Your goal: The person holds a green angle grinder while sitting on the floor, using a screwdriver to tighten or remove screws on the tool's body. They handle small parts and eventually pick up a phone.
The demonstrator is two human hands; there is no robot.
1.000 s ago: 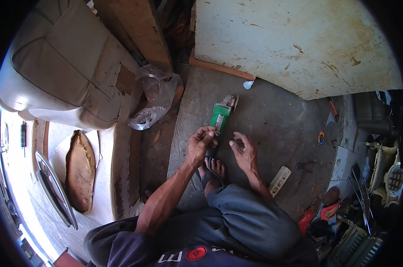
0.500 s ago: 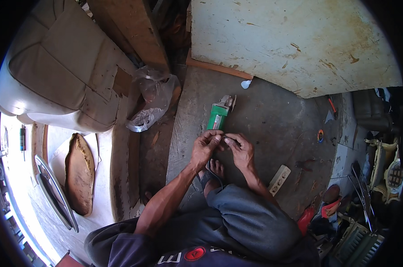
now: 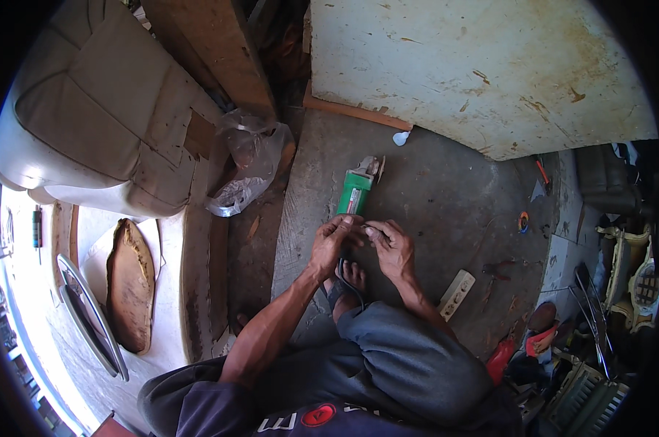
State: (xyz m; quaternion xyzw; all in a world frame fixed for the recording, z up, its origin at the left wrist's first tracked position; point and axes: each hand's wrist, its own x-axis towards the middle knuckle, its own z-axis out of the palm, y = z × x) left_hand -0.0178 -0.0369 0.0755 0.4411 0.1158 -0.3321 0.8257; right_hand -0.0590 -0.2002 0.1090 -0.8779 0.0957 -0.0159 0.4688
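My left hand [image 3: 334,240] and my right hand [image 3: 393,247] meet above my sandalled foot [image 3: 350,280], fingertips pinched close together. Something small sits between them, too small to make out. Just beyond my fingers a green angle grinder [image 3: 355,189] lies on the concrete floor, its metal head and disc pointing away from me and its rear end hidden by my hands. A dark cord [image 3: 351,295] loops down beside my foot.
A beige padded seat [image 3: 111,116] stands left, near a plastic bag [image 3: 245,167]. A stained white board [image 3: 475,65] is at the top. A power strip [image 3: 457,295], pliers [image 3: 498,268] and a white bulb [image 3: 401,138] lie on the floor. Metal parts [image 3: 628,277] crowd the right edge.
Over the last second my right hand has moved up and left to meet my left hand, and its fingers have closed into a pinch. The grinder stays where it was.
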